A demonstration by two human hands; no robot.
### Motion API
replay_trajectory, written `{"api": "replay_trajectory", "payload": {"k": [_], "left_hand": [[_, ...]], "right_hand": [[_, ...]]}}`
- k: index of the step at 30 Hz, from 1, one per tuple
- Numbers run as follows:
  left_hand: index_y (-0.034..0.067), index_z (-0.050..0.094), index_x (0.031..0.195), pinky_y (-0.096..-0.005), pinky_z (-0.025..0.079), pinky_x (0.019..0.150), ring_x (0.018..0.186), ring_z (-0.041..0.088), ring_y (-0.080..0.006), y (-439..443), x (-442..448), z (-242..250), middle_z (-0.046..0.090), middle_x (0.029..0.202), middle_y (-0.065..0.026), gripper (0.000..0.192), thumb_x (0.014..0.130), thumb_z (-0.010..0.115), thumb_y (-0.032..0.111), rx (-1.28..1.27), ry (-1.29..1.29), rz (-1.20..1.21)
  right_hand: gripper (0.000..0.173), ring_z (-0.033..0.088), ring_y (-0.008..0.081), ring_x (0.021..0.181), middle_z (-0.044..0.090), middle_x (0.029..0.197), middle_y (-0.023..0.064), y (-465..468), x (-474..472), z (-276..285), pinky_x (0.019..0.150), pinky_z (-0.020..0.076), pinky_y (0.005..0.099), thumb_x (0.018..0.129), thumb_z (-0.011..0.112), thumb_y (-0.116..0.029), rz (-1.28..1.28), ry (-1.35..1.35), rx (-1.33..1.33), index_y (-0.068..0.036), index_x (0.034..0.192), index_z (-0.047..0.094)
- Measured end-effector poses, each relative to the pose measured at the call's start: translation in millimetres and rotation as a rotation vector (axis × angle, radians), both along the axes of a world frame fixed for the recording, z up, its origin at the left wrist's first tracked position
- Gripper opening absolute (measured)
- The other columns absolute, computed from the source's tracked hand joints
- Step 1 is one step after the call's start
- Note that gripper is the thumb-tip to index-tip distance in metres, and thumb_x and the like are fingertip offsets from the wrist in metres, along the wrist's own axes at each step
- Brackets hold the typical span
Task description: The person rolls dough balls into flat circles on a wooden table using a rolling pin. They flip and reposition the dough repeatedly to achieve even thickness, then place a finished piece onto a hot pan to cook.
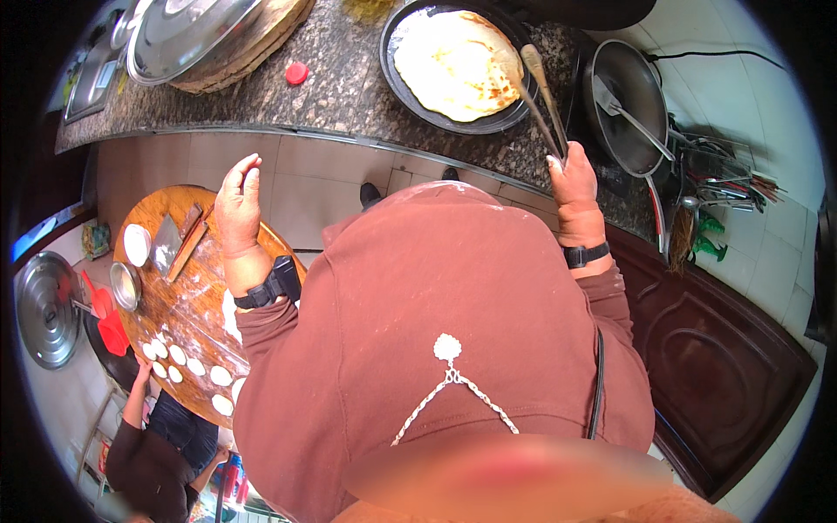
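Metal tongs [554,104] are held in my right hand [575,180], one arm of them reaching over the near right edge of a round flatbread [458,65]. The bread is pale with browned patches and lies in a dark round griddle pan [418,108] on the counter. Whether the tongs' tip touches the bread, I cannot tell. My left hand [240,189] is raised beside the round wooden table, fingers together and slightly bent, with nothing in it. Below it on the table lie a broad cleaver [165,245], a wooden-handled tool [187,252] and several dough rounds [196,367].
A wok [631,144] with a spatula [637,127] stands right of the griddle. A metal lid [186,39] rests on a thick wooden board [261,49] at upper left, near a red cap [297,73]. Another person [153,457] is at the wooden table [140,216], lower left.
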State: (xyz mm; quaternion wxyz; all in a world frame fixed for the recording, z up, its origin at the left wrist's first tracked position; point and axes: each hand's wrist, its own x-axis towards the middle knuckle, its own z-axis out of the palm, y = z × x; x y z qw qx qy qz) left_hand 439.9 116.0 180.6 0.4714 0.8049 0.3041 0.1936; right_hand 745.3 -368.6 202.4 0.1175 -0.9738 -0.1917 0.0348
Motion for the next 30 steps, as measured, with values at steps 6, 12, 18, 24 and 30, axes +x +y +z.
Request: {"api": "replay_trajectory", "payload": {"k": [6,12,18,24,30], "left_hand": [[0.005,0.069,0.121,-0.0319,0.050,0.097,0.108,0.068,-0.0195,-1.3,9.9,3.7,0.073,0.114,-0.0084,0.025,0.101,0.062,0.017,0.076,0.005,-0.043],[0.006,0.070,0.121,-0.0325,0.051,0.095,0.107,0.068,-0.0207,-18.2,15.6,0.2,0.073,0.114,-0.0083,0.025,0.100,0.063,0.019,0.068,0.014,-0.033],[0.007,0.070,0.120,-0.0326,0.052,0.094,0.107,0.069,-0.0215,-37.4,16.3,-0.5,0.073,0.114,-0.0086,0.025,0.100,0.064,0.021,0.097,0.046,-0.009],[0.006,0.070,0.121,-0.0324,0.052,0.094,0.107,0.069,-0.0211,-55.6,14.5,3.1,0.073,0.114,-0.0090,0.026,0.100,0.063,0.020,0.090,0.070,0.023],[0.004,0.069,0.122,-0.0326,0.051,0.096,0.108,0.068,-0.0208,-66.7,13.3,3.6,0.073,0.113,-0.0100,0.026,0.100,0.062,0.017,0.064,0.090,0.057]], "right_hand": [[0.039,0.064,0.0439,0.090,0.065,0.101,0.0200,0.3,7.2,-3.4,0.076,0.0527,0.0503,0.085,0.073,-0.024,0.135,-0.116,0.007,-0.005,0.115,0.055],[0.045,0.065,0.0414,0.091,0.065,0.101,0.0185,1.0,12.6,-10.8,0.076,0.0533,0.0491,0.084,0.075,-0.023,0.269,-0.144,-0.051,-0.005,0.121,0.055],[0.041,0.064,0.0413,0.091,0.065,0.099,0.0186,6.5,17.9,0.5,0.077,0.0528,0.0484,0.084,0.075,-0.020,0.306,-0.052,-0.011,-0.006,0.118,0.056],[0.038,0.064,0.0417,0.090,0.064,0.097,0.0189,8.2,30.9,7.4,0.077,0.0522,0.0473,0.084,0.074,-0.019,0.314,0.053,0.013,-0.006,0.115,0.057],[0.030,0.058,0.0133,0.066,0.061,0.079,0.0032,-10.8,57.0,5.9,0.060,0.0485,0.0315,0.093,0.068,-0.020,-0.113,0.552,0.461,-0.003,0.116,0.061]]}}
